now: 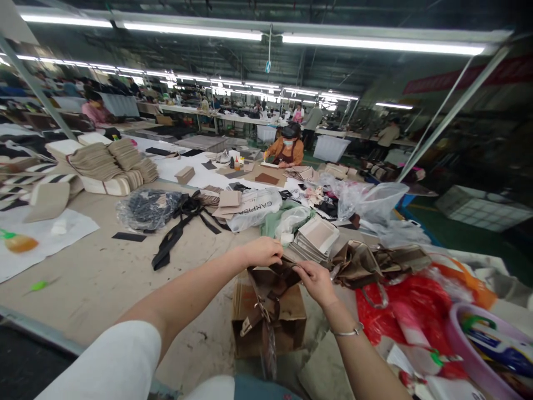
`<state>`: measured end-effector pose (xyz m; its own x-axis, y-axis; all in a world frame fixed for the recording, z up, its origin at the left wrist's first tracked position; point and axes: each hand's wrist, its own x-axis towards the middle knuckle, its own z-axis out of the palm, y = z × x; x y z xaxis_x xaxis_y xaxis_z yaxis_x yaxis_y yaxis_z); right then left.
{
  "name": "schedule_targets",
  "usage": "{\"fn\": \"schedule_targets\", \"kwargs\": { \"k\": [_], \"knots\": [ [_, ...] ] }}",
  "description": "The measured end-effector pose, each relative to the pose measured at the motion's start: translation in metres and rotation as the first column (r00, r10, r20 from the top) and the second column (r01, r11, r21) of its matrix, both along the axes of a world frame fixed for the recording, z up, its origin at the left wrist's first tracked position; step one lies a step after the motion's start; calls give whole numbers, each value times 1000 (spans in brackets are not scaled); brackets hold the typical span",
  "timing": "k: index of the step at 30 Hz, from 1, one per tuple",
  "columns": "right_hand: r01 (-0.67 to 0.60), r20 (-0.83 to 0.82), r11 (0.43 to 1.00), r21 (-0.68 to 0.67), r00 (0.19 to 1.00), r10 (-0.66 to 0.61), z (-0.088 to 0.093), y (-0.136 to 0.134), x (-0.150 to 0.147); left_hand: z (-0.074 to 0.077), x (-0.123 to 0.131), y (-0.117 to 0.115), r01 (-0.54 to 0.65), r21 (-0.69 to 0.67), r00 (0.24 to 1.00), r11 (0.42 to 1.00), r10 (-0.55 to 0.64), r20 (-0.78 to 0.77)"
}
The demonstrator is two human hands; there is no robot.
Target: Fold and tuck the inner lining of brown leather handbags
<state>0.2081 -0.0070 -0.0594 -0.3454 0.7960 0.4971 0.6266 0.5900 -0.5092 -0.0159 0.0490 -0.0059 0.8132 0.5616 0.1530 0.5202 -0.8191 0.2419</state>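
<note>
A brown handbag (266, 284) with straps and a metal buckle lies over a cardboard box (293, 319) in front of me. My left hand (263, 251) is closed at the bag's far upper edge, its fingertips partly hidden. On the other side, my right hand (316, 282) pinches the same edge between thumb and fingers. A strap with a clear plastic wrap (268, 350) hangs down the near side of the box. Just beyond my hands sits a stack of pale beige panels (318, 236). More brown bags (362, 261) lie to the right of my right hand.
Right: a red plastic bag (412, 300) and a purple basin (462, 339) with items in it. Left: stacked beige pieces (97, 161), black straps (177, 239) and a bottle of amber liquid (20, 242). Across the table a co-worker (287, 147) sits at work.
</note>
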Motion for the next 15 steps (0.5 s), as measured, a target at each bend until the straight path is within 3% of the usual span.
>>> {"fn": "schedule_targets", "kwargs": {
  "k": [9,15],
  "knots": [
    [72,157,997,25,985,-76,16,12,1,16,10,7,-81,-41,994,996,78,-73],
    [90,173,995,-53,982,-80,21,13,4,4,12,-3,-131,-34,991,991,132,0]
  ]
}}
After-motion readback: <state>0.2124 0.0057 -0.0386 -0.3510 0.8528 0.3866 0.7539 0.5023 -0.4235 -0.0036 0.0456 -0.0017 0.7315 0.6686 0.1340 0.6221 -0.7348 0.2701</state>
